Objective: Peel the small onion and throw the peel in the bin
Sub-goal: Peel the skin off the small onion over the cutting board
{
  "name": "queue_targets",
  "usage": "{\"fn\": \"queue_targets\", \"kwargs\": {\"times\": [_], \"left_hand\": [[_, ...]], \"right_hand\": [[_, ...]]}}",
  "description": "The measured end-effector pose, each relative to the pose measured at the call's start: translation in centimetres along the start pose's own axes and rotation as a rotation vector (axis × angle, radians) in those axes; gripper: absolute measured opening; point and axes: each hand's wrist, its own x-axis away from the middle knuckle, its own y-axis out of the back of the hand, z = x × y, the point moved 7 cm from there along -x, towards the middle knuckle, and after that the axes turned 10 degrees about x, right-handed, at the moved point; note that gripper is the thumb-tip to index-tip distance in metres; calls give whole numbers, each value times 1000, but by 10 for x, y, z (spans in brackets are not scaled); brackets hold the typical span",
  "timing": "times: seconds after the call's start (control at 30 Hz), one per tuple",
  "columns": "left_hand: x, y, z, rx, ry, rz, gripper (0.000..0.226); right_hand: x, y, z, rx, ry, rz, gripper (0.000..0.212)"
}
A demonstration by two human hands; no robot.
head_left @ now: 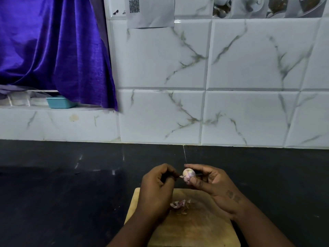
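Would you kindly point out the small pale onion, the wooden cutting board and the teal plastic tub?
small pale onion (189, 173): head view, its peeled top.
wooden cutting board (199, 227): head view, bare middle.
teal plastic tub (59, 102): head view, front wall.

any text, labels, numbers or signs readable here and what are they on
No words or numbers can be read.
Paper sheet on the tiled wall: a QR code, blurred, no legible text with it.
Beside the code: small black marks, one like sunglasses; too small to read.
Right hand, at the wrist: dark marks, too blurred to read.
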Motion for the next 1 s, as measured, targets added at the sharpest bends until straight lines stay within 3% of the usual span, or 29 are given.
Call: {"fn": "queue_targets", "kwargs": {"times": [0.23,0.57,0.77,1.0], "left_hand": [[2,0,-9,-138,-112,1,8],[5,-5,-19,-376,-303,36,5],[4,-6,-15,-358,-232,36,6],[-1,-4,9,53,62,31,14]], "right_hand": [[2,-2,-1,36,-42,13,34],[2,-3,-1,90,-24,-19,30],[1,-4,-2,98,3,13,36],[1,-5,0,89,19,55,40]]}}
